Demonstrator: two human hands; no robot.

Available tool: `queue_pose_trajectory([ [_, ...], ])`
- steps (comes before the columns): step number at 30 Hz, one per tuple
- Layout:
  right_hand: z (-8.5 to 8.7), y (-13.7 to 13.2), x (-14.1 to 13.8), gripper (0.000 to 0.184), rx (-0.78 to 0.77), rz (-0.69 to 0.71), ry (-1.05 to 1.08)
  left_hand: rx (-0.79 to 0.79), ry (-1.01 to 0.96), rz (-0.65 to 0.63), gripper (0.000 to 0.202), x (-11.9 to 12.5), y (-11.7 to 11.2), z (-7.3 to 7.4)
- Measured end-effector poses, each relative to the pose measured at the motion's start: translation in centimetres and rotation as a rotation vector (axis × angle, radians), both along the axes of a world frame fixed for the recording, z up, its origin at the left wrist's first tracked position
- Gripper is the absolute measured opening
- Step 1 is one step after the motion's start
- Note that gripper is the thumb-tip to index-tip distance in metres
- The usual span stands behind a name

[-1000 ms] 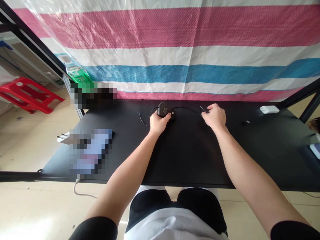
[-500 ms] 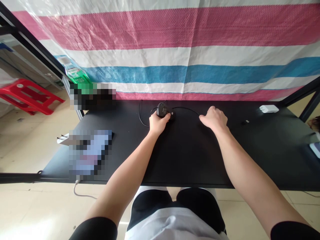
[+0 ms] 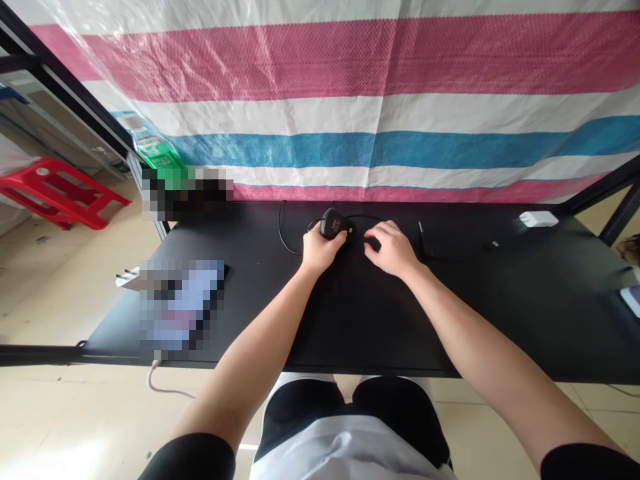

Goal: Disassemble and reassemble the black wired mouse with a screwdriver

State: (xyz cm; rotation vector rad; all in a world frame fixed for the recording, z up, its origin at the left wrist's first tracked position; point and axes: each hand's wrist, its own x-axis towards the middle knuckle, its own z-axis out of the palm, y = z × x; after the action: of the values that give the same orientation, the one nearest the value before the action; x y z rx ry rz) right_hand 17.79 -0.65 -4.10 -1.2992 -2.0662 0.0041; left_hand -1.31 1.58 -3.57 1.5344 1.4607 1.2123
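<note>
My left hand (image 3: 323, 252) has its grip closed around a black adapter (image 3: 333, 223), which sits near the far edge of the tabletop (image 3: 375, 320), mid-table. My right hand (image 3: 393, 250) is just right of it, grip curled over a small dark piece (image 3: 373, 244); can't tell if it's pinched. A black cable (image 3: 284, 239) loops beside the adapter, and a white charger (image 3: 539, 219) lies far right.

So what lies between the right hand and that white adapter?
Between the right hand and the white adapter, a thin black cable lies on the black desk, in the head view.
</note>
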Motion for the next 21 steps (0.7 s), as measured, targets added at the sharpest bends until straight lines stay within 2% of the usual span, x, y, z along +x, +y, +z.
queue_pose_trajectory([
  [6,0.12,-0.05,-0.09,0.012,0.017,0.037,0.026,0.023,0.049,-0.05,0.025,0.29,-0.68,0.98],
  [13,0.16,-0.1,-0.17,0.01,-0.051,0.037,0.021,0.079,0.06,-0.126,0.025,0.23,-0.92,0.86],
  [21,0.01,-0.04,-0.19,0.014,-0.059,0.033,-0.006,0.093,0.067,-0.169,0.024,0.21,-0.96,0.91],
])
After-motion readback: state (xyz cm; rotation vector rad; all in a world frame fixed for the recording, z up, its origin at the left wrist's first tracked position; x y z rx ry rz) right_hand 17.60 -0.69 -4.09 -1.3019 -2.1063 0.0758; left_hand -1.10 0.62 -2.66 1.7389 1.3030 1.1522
